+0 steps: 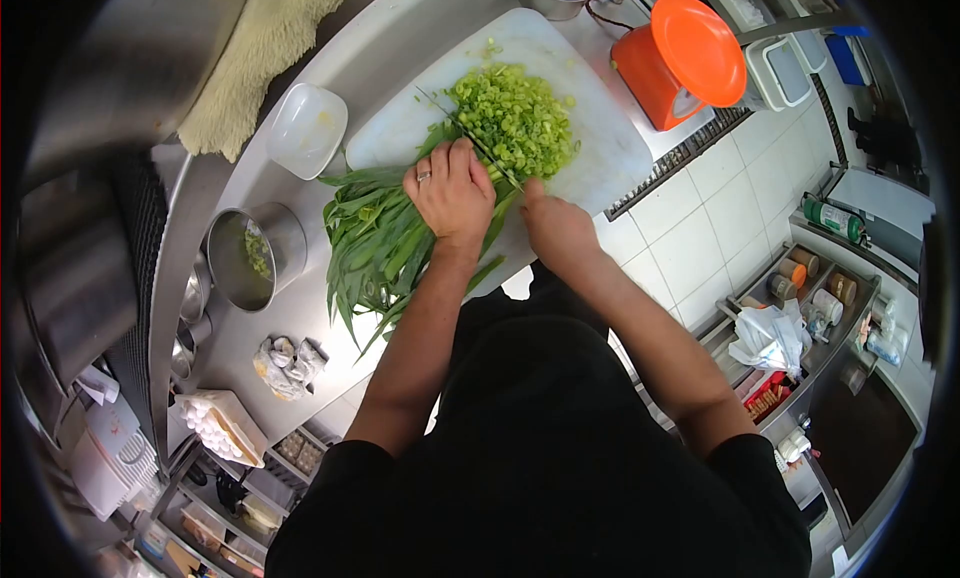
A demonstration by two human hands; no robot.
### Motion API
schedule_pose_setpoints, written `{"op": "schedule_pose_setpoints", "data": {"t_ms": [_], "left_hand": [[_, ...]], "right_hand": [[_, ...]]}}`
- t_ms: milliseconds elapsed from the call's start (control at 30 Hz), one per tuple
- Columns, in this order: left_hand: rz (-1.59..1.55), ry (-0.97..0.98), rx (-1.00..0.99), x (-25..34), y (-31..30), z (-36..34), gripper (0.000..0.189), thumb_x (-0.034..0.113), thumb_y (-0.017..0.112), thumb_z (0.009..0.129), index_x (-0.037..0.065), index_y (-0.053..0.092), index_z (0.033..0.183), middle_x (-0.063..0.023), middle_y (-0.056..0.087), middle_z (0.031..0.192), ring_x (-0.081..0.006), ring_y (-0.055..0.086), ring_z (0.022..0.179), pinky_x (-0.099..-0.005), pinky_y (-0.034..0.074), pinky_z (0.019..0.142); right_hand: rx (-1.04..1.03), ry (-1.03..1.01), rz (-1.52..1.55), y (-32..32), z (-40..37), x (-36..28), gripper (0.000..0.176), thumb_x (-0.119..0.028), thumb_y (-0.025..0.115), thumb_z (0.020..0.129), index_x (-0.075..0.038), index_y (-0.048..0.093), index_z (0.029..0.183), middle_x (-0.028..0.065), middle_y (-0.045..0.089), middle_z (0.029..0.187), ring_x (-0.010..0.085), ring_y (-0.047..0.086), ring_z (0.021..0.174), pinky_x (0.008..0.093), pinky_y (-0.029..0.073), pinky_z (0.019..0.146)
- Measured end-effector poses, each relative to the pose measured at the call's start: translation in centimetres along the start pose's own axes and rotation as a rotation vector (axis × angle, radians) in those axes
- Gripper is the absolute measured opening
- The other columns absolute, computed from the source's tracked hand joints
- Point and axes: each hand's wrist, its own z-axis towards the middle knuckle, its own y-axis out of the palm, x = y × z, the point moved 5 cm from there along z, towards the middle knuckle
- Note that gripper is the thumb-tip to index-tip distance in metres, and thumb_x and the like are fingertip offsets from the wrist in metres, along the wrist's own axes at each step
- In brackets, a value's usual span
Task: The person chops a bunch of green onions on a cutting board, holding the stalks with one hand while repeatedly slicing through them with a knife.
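Steadily, the right hand (557, 226) grips a knife (492, 158), its fingers clenched around the handle, while the left hand (453, 193) curls its fingers over long green leaves (375, 230), holding them at the near edge of the white cutting board (612, 156); chopped green pieces (515, 121) lie heaped on the board beyond the blade.

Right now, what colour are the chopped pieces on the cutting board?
The chopped pieces are light green, best seen in the head view.

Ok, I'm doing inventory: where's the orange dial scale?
In the head view, the orange dial scale is upper right, on the steel counter beside the cutting board.
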Motion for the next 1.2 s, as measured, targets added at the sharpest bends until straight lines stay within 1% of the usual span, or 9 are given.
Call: {"op": "schedule_pose_setpoints", "data": {"t_ms": [100, 167, 367, 567, 667, 767, 967, 1067, 1200], "left_hand": [[-0.019, 0.006, 0.047, 0.0, 0.0, 0.0, 0.020, 0.020, 0.066, 0.094, 0.017, 0.070, 0.113, -0.0039, 0.071, 0.112, -0.0275, 0.065, 0.103, -0.0476, 0.043, 0.098], [-0.029, 0.007, 0.039, 0.1, -0.3, -0.3, 0.019, 0.019, 0.065, 0.097, 0.016, 0.069, 0.115, -0.0038, 0.071, 0.112, -0.0280, 0.065, 0.104, -0.0469, 0.042, 0.099], [-0.043, -0.009, 0.038, -0.1, -0.4, -0.3, 0.019, 0.019, 0.064, 0.095, 0.014, 0.067, 0.114, -0.0059, 0.069, 0.113, -0.0288, 0.064, 0.106, -0.0474, 0.043, 0.100], [-0.050, -0.021, 0.008, -0.2, -0.3, -0.3, 0.021, 0.019, 0.064, 0.095, 0.013, 0.066, 0.115, -0.0070, 0.068, 0.115, -0.0297, 0.064, 0.108, -0.0485, 0.041, 0.101], [-0.053, -0.022, 0.004, -0.2, -0.1, -0.2, 0.022, 0.019, 0.064, 0.094, 0.013, 0.067, 0.116, -0.0072, 0.068, 0.115, -0.0298, 0.063, 0.108, -0.0491, 0.041, 0.101], [-0.056, -0.012, -0.004, -0.2, 0.0, -0.3, 0.024, 0.019, 0.064, 0.094, 0.013, 0.067, 0.117, -0.0071, 0.069, 0.116, -0.0297, 0.063, 0.108, -0.0491, 0.041, 0.101], [-0.028, 0.012, -0.006, 0.0, -0.1, 0.0, 0.020, 0.017, 0.063, 0.096, 0.014, 0.067, 0.115, -0.0058, 0.070, 0.113, -0.0298, 0.065, 0.105, -0.0481, 0.041, 0.100], [-0.034, 0.021, 0.007, -0.1, -0.1, 0.0, 0.019, 0.017, 0.063, 0.096, 0.014, 0.067, 0.114, -0.0048, 0.070, 0.111, -0.0292, 0.065, 0.104, -0.0477, 0.041, 0.099], [-0.066, 0.019, 0.048, -0.1, -0.1, 0.0, 0.019, 0.018, 0.063, 0.093, 0.014, 0.066, 0.112, -0.0049, 0.069, 0.108, -0.0290, 0.063, 0.101, -0.0478, 0.043, 0.097]], "right_hand": [[-0.007, -0.009, 0.012, -0.5, 2.7, -0.4, 0.028, -0.023, 0.063, 0.106, -0.001, 0.051, 0.119, 0.0246, 0.077, 0.092, 0.0455, 0.076, 0.091, 0.0558, 0.059, 0.079], [-0.008, -0.024, 0.028, -1.0, 2.8, 0.0, 0.029, -0.023, 0.064, 0.105, -0.001, 0.051, 0.119, 0.0239, 0.077, 0.093, 0.0454, 0.076, 0.091, 0.0558, 0.059, 0.080], [-0.029, 0.025, 0.024, -4.5, -1.6, -0.6, 0.031, -0.024, 0.065, 0.105, 0.000, 0.051, 0.118, 0.0241, 0.076, 0.093, 0.0438, 0.076, 0.091, 0.0545, 0.060, 0.079], [-0.024, -0.001, -0.062, -5.9, -6.8, -2.4, 0.023, -0.018, 0.063, 0.106, -0.001, 0.050, 0.114, 0.0228, 0.075, 0.087, 0.0430, 0.076, 0.081, 0.0534, 0.060, 0.072], [-0.007, 0.013, -0.062, -4.9, -8.6, -1.7, 0.026, -0.020, 0.063, 0.107, 0.001, 0.048, 0.112, 0.0222, 0.073, 0.079, 0.0448, 0.073, 0.073, 0.0565, 0.057, 0.063], [-0.054, 0.043, -0.043, -4.2, -9.4, -1.4, 0.026, -0.019, 0.062, 0.107, 0.001, 0.048, 0.112, 0.0226, 0.073, 0.079, 0.0447, 0.074, 0.073, 0.0573, 0.057, 0.063], [-0.009, 0.017, -0.005, -1.5, -5.6, -0.5, 0.025, -0.019, 0.061, 0.107, 0.001, 0.048, 0.116, 0.0230, 0.073, 0.081, 0.0455, 0.074, 0.080, 0.0570, 0.058, 0.070], [0.001, 0.038, 0.042, 1.1, -1.5, -0.2, 0.022, -0.017, 0.058, 0.107, -0.001, 0.049, 0.118, 0.0257, 0.076, 0.092, 0.0469, 0.076, 0.088, 0.0572, 0.060, 0.077], [-0.017, 0.027, 0.039, 0.9, 1.3, -0.5, 0.025, -0.019, 0.059, 0.107, 0.000, 0.049, 0.119, 0.0268, 0.077, 0.096, 0.0467, 0.076, 0.091, 0.0576, 0.059, 0.079]]}}
